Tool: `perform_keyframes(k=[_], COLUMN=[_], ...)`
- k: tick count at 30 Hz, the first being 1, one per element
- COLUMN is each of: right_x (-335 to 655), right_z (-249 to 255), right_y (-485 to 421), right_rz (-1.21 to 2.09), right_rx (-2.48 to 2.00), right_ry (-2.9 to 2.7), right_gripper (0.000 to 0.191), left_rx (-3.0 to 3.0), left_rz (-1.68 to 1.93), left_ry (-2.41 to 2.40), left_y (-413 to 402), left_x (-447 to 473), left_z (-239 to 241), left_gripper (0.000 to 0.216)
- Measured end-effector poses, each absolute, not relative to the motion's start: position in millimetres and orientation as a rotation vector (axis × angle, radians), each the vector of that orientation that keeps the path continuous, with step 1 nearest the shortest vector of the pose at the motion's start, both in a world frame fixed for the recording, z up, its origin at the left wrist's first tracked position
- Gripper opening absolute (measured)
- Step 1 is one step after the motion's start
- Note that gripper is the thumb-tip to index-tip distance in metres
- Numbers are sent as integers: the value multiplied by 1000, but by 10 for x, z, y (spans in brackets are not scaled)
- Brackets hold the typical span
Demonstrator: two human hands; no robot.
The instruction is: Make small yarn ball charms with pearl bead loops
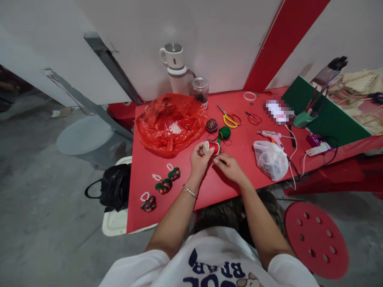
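A spool of red thread with pale ends is gripped in my left hand, its fingers closed round it. Just to the right, my right hand is closed in a pinch beside the spool; whatever lies between its fingertips is too small to make out. Beyond my hands sit a green yarn ball and a multicoloured yarn ball. To the left lie three knitted yarn pieces in green and mixed colours, the middle one among them, each with a white bead loop.
A red plastic bag holding white beads spreads at the back left. Yellow-handled scissors, small red-handled snips, a pink glue gun and a white plastic bag lie to the right. Cords hang over the front edge.
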State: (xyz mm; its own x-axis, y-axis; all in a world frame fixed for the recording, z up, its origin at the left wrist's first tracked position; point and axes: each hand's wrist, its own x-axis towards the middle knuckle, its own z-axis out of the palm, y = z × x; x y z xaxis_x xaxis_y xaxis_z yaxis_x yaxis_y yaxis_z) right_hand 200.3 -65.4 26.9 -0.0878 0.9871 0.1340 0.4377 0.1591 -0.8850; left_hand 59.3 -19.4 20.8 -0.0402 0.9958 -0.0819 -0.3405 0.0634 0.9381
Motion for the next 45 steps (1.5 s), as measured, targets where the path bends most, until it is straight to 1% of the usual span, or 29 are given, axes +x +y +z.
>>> perform_keyframes(k=[3, 5, 7, 11, 15, 19, 25, 31, 37, 41, 45], right_x=[1949, 1917, 1897, 1916, 1985, 2013, 1958, 2006, 2064, 2015, 2085], right_z=[324, 319, 282, 168, 89, 80, 53, 15, -15, -38, 93], right_y=[-653, -637, -618, -585, -514, -376, -250, -322, -378, -470, -676], right_rz=[951, 1051, 1051, 882, 636, 443, 220, 112, 128, 129, 24], right_rx=[-1398, -1402, -1405, -1400, -1541, -1645, -1772, -1753, -1735, -1768, -1776], right_ry=[-1622, -1583, -1590, -1602, -1563, -1598, -1721, -1708, -1698, -1705, -1685], right_gripper=[31, 29, 27, 25, 28, 25, 25, 26, 26, 28, 30], left_rx=[1054, 1076, 1115, 1437, 1692, 1834, 1982, 1980, 2008, 2119, 2167], left_rz=[1432, 1414, 1377, 1315, 1147, 973, 865, 833, 940, 1014, 965], left_ry=[1196, 1173, 1178, 1441, 1606, 1642, 1615, 1694, 1754, 1678, 1714], left_y=[-166, -141, -113, -78, -85, -122, -169, -143, -255, -410, -488], left_x=[600, 597, 587, 534, 487, 488, 505, 524, 595, 662, 647], left_z=[145, 87, 24, -59, -46, 1, 43, 51, 142, 227, 305], left_gripper=[43, 45, 46, 45, 51, 55, 54, 56, 64, 55, 55])
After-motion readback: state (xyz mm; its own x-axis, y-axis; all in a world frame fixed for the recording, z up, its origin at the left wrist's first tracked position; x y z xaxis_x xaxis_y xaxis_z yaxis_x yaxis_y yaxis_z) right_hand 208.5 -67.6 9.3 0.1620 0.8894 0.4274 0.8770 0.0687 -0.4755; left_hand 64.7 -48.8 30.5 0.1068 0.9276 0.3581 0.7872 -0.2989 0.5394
